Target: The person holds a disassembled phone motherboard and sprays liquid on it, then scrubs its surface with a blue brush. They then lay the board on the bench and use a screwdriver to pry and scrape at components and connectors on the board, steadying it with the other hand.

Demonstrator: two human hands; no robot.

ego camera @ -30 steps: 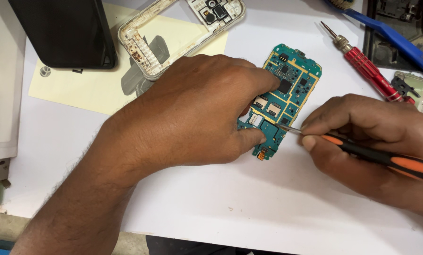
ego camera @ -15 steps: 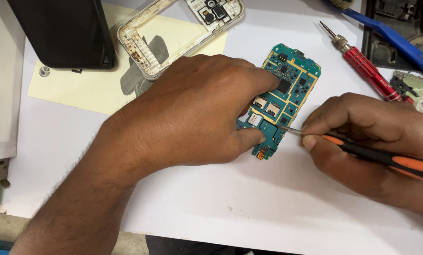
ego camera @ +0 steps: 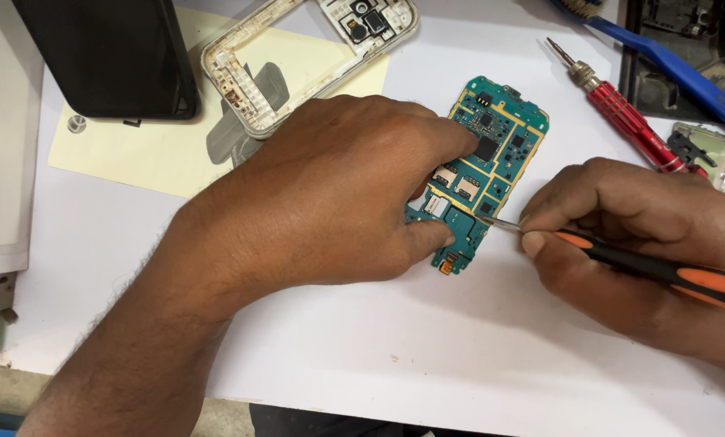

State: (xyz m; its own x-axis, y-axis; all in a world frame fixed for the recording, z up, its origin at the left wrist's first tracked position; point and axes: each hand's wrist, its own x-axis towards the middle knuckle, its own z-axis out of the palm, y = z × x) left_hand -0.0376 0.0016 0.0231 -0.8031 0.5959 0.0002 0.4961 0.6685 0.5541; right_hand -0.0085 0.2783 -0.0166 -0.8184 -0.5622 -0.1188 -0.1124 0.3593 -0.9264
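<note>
- Our left hand (ego camera: 330, 194) pressed down on the teal-green phone circuit board with gold traces (ego camera: 484, 170), thumb against its lower edge and fingertips clenched over its left side, pinning it flat.
- Our right hand (ego camera: 629, 243) gripped a black-and-orange-handled screwdriver (ego camera: 662, 271), fingers closed round the handle; its thin metal tip touched the board's right edge, near the lower end.
- The board lay on a white sheet of paper (ego camera: 378, 356) covering the bench, between our two hands.
- Farther out we counted one red-handled metal screwdriver (ego camera: 625, 121) and one blue plastic pry tool (ego camera: 670, 69), both up right.
- One whitish plastic phone frame (ego camera: 297, 57) rested on one pale yellow paper sheet (ego camera: 144, 150), beside one black slab-shaped phone part (ego camera: 107, 53).
- Two screwdrivers in all; one board.
- Little of the room showed beyond the bench top.
</note>
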